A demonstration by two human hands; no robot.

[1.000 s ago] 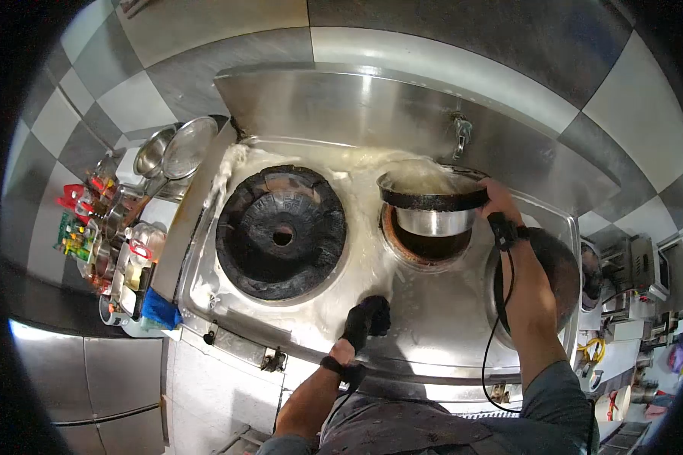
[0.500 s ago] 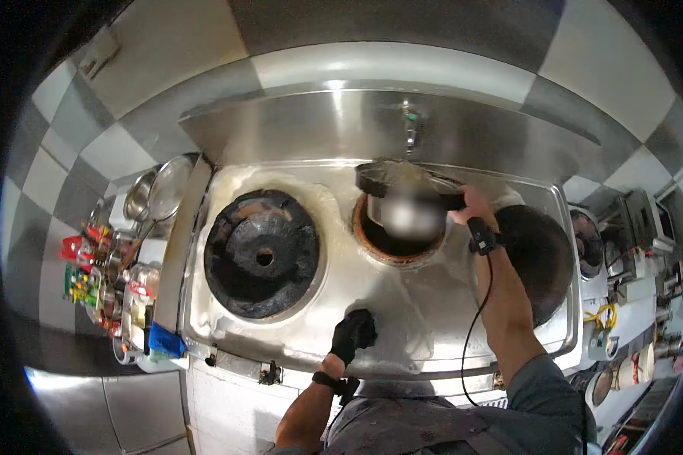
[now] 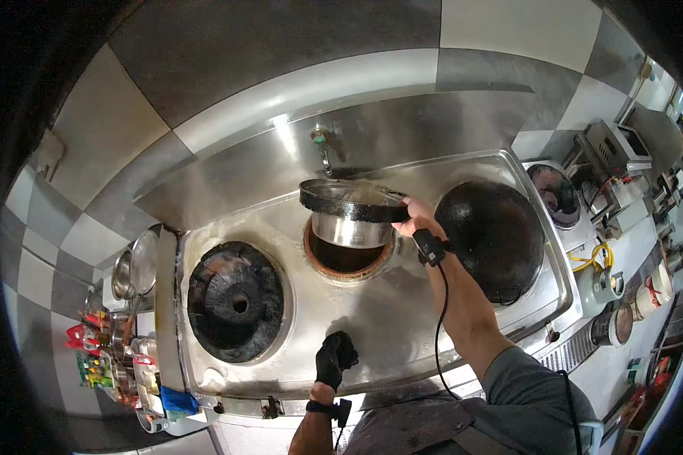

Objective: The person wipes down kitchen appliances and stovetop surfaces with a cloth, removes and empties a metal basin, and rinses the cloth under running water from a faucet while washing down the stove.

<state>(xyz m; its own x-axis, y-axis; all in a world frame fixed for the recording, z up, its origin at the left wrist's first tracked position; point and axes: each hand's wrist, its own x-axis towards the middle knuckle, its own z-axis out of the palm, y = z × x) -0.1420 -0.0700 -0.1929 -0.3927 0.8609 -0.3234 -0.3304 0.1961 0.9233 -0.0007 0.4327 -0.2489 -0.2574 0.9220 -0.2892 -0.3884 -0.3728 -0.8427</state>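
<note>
My right hand (image 3: 417, 218) grips the black rim of a round metal pot-like vessel (image 3: 349, 230). Its band is blackened, and the lower wall is shiny steel. It hangs tilted over a round, rusty-rimmed opening (image 3: 311, 256) in the steel cooktop (image 3: 402, 303), overlapping the far side. In a black glove, my left hand (image 3: 334, 358) is closed low over the front of the cooktop; a dark lump sits at its fingers, but glove and lump cannot be told apart. To its left lies a blackened burner ring (image 3: 231, 322) with a small central hole.
A black wok (image 3: 489, 243) sits on the right side. A tap (image 3: 322, 148) projects from the steel backsplash. Strainers (image 3: 144, 262) and bottles stand left of the cooktop edge, near a blue cloth (image 3: 178, 400). Beyond the right edge are another burner (image 3: 554, 196) and a gas cylinder (image 3: 603, 292).
The view has swung and tilted. The vessel, blurred before, now shows sharply, still in my right hand over the opening. My left hand remains closed near the cooktop's front.
</note>
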